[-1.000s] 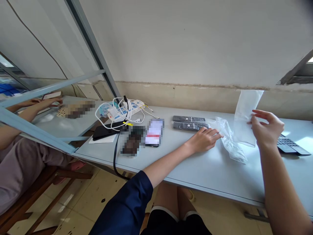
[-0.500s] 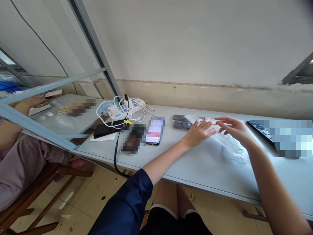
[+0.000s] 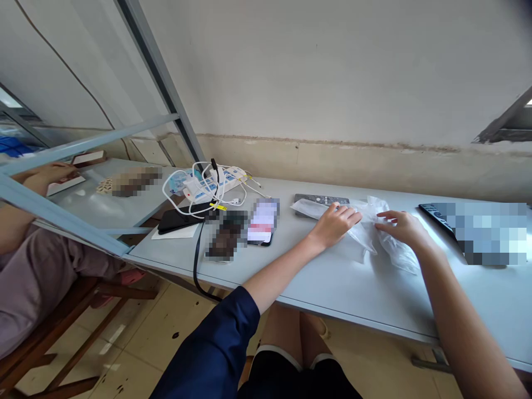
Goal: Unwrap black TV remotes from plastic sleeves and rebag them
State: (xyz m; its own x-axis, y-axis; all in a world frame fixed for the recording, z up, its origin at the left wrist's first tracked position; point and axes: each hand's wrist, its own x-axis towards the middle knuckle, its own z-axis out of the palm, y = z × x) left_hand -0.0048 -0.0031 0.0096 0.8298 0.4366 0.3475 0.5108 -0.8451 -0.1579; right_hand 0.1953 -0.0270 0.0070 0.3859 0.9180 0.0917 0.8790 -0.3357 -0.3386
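My left hand is closed, its fingertips pinching a clear plastic bag. Part of that film stretches left across the front of a dark remote control lying by the wall. To the right, my right hand hovers with thumb and fingers apart beside a crumpled heap of clear plastic bags. Its fingertips are at the edge of the heap; whether they touch it I cannot make out.
Farther right lies another black remote control beside a pixelated area. Left are a lit phone, a black phone-like slab and a white power strip with tangled cables. Another person's arm rests at the neighbouring table.
My hands have moved apart, the right one slightly right and down. The plastic has separated into two parts, and film now covers the nearer remote control.
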